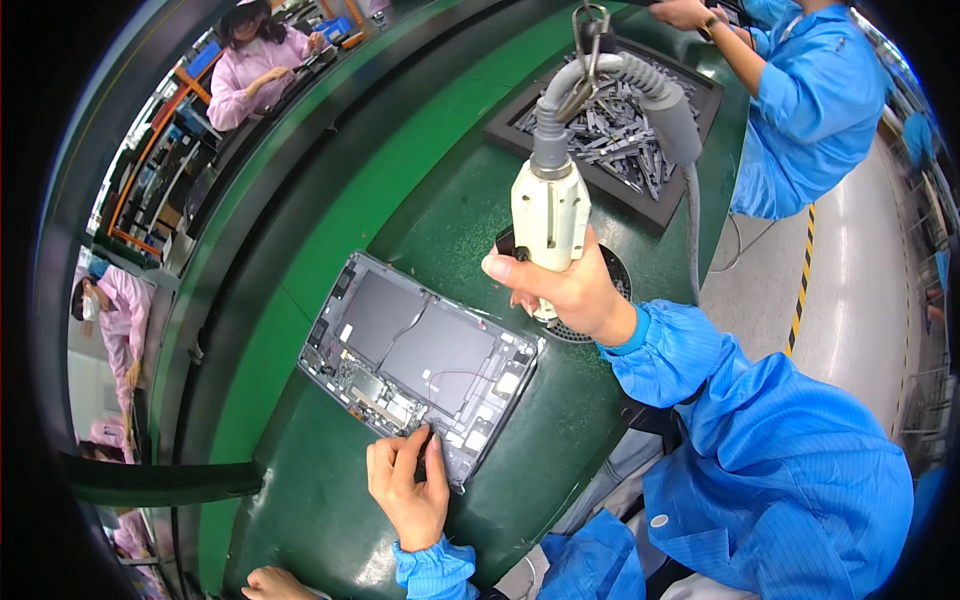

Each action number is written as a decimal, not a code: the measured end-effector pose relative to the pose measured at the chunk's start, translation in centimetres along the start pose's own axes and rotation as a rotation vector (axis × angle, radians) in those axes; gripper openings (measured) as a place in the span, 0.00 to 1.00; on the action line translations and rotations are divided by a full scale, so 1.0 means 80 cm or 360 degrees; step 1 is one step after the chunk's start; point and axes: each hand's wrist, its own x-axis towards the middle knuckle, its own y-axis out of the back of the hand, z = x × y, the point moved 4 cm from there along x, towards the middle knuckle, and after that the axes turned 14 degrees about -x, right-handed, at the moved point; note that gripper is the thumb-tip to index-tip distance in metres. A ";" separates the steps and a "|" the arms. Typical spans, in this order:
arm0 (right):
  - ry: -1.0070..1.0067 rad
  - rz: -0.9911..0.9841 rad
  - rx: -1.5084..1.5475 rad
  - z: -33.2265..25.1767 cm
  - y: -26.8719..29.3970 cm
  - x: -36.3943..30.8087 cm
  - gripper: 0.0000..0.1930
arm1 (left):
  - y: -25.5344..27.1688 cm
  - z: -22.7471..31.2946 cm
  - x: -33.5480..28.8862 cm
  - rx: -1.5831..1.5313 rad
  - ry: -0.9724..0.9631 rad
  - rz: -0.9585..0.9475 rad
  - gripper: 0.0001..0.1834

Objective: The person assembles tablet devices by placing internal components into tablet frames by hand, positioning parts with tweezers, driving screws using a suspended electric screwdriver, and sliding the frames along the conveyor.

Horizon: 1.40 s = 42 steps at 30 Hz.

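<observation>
Though partly behind tool (550,215) and hose (640,75), 1 tray (648,213) of grey parts (630,150).

We can read no words, numbers or signs; the tiny white patches (346,332) on the opened device (440,355), toward seven o'clock from centre, are illegible.

The head camera looks steeply down from the wearer's (790,480) head, above the near edge of the bench (560,400), facing out across it. It is near enough for the left hand (410,490) and right hand (575,290) to show large. The wide fisheye view reaches a pink-clothed worker (260,70) far left and the floor (750,285) at right, bending straight edges toward a dark round rim.
</observation>
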 end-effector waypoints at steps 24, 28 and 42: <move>0.0163 -0.0084 -0.0119 0.006 0.005 0.003 0.12 | -0.002 -0.007 -0.003 -0.0066 0.0202 -0.0039 0.10; 0.0287 0.0009 -0.0091 0.005 0.003 0.000 0.09 | -0.002 -0.010 -0.007 -0.0063 0.0220 -0.0038 0.10; 0.0074 0.0103 0.0048 -0.029 0.013 -0.001 0.11 | 0.001 -0.014 0.001 -0.0163 0.0116 0.0034 0.09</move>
